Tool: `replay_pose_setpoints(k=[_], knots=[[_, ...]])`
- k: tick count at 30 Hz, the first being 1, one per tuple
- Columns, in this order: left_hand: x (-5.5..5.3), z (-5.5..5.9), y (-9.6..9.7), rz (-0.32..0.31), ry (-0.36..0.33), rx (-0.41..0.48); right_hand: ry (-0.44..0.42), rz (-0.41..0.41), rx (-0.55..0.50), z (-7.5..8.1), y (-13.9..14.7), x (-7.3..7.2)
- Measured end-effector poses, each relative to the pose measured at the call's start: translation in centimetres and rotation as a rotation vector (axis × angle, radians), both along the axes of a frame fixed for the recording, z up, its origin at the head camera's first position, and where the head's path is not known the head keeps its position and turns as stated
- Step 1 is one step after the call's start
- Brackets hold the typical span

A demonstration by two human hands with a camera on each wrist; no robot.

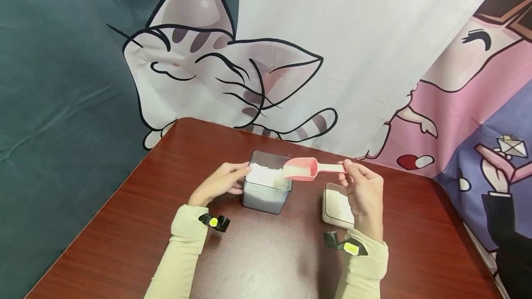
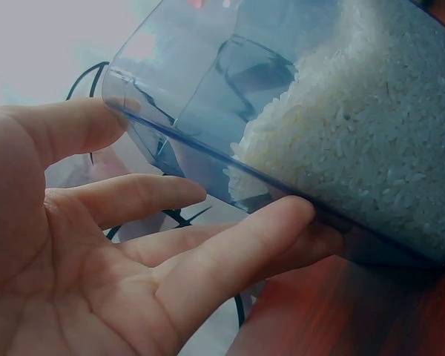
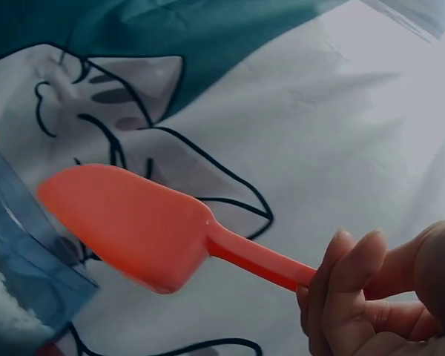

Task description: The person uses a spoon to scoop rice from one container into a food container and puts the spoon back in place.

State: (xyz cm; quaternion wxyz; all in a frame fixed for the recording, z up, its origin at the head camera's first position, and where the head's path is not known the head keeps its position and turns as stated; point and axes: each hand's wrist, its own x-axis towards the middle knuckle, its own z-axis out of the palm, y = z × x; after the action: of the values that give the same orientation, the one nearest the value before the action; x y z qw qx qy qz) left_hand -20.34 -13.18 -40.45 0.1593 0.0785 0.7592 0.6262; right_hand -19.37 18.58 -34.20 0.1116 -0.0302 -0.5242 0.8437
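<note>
My left hand (image 1: 220, 182) is at the left side of a clear grey plastic container (image 1: 266, 201), its thumb tip at the rim. In the left wrist view, its fairly straight fingers (image 2: 215, 289) touch the container's wall. White rice (image 2: 371, 126) lies heaped inside. My right hand (image 1: 365, 190) pinches the handle of a pink scoop (image 1: 305, 170) between thumb and fingers. The scoop's lip reaches over the container's right rim. Its underside shows in the right wrist view, so how much rice it carries is hard to tell.
A smaller clear container (image 1: 332, 218) with pale grains stands on the brown table (image 1: 257, 253), partly hidden behind my right hand. A cloth curtain with cartoon cats (image 1: 282, 73) hangs along the table's back edge. Both wrists wear black camera straps.
</note>
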Motion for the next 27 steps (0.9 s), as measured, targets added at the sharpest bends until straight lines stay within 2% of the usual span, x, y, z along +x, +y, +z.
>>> replay_pose_setpoints(k=[15, 21, 27], knots=[[-0.1, 0.1, 0.2, 0.009, -0.013, -0.018, -0.010, 0.015, 0.147, -0.9, -3.8, -0.4], [-0.2, 0.2, 0.1, 0.015, -0.013, -0.011, -0.038, 0.026, 0.285, -1.1, -5.5, -0.5], [0.0, -0.2, 0.0, 0.006, -0.009, -0.002, -0.095, 0.061, 0.390, -1.8, -6.5, -0.5]])
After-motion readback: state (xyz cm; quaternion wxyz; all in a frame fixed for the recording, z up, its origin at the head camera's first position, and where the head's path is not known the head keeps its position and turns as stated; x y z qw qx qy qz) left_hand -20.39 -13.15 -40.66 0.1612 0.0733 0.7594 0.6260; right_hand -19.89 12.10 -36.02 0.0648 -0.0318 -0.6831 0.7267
